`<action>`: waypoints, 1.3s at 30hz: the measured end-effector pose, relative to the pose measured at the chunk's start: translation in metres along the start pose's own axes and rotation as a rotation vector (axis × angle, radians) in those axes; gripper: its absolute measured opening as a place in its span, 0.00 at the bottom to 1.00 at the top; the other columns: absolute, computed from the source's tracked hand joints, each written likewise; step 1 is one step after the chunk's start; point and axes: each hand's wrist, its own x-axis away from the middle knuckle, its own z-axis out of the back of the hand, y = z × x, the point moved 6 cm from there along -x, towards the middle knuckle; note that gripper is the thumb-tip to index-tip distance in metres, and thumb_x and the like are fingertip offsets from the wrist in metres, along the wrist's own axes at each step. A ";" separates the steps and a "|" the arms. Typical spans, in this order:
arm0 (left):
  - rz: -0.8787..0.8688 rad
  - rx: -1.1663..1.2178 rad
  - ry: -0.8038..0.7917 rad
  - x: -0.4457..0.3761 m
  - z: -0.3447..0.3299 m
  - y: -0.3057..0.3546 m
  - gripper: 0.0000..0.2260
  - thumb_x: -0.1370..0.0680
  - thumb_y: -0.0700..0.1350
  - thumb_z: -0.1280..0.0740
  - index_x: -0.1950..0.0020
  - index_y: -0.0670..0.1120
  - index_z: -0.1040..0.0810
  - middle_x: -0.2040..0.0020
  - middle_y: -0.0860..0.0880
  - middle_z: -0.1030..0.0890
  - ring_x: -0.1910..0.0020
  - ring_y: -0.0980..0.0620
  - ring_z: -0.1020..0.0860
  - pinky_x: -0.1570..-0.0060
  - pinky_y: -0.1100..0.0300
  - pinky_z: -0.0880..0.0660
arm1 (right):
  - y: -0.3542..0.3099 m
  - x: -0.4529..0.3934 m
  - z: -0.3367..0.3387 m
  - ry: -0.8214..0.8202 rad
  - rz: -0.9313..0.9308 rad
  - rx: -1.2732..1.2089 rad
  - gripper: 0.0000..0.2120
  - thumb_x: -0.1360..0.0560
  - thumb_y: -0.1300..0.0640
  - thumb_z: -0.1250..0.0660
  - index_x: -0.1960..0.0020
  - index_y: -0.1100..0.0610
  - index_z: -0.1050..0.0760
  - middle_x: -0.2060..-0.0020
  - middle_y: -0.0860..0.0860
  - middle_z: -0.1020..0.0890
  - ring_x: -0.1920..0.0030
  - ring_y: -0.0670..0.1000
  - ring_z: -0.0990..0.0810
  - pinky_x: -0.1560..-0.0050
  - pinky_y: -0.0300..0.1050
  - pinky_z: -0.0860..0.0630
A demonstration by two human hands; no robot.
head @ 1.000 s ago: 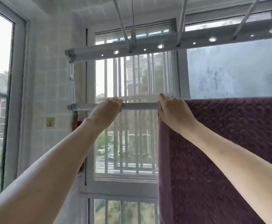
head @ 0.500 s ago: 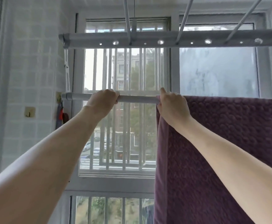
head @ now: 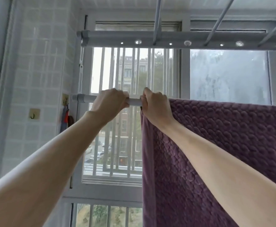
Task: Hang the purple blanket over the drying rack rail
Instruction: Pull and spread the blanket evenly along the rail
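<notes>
Step in hand: spreading, not hanging. The purple quilted fleece blanket (head: 224,145) is already draped over the pale grey tubular drying rack rail (head: 134,102), with its near panel hanging down past the bottom of the view and its left edge just right of the rail's bare stretch.

Left hand (head: 110,102) is wrapped closed around the bare rail, fingers curled over the top, apparently steadying it. Right hand (head: 156,105) is closed at the blanket's top left corner where it crosses the rail; it looks like it's gripping fabric and rail together, but the fingers are behind the rail, so can't confirm.

Next move, my read: slide that corner left along the rail toward the left hand to flatten the drape, left hand giving way or holding the rail against the pull. Fleece will likely drag on the tube, so lift slightly rather than haul.

Room: narrow balcony, white tiled wall (head: 40,79) on the left with a small brass wall hook (head: 34,114), barred window (head: 129,112) ahead, and a grey overhead rack beam with round lights (head: 166,39) above the rail
</notes>
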 end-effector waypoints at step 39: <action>-0.144 0.233 0.004 -0.068 0.006 0.245 0.21 0.17 0.54 0.53 0.40 0.45 0.26 0.44 0.45 0.20 0.46 0.43 0.22 0.43 0.48 0.30 | 0.209 0.095 0.137 -0.155 -0.170 0.303 0.17 0.18 0.48 0.50 0.51 0.55 0.27 0.57 0.51 0.20 0.55 0.54 0.23 0.47 0.49 0.34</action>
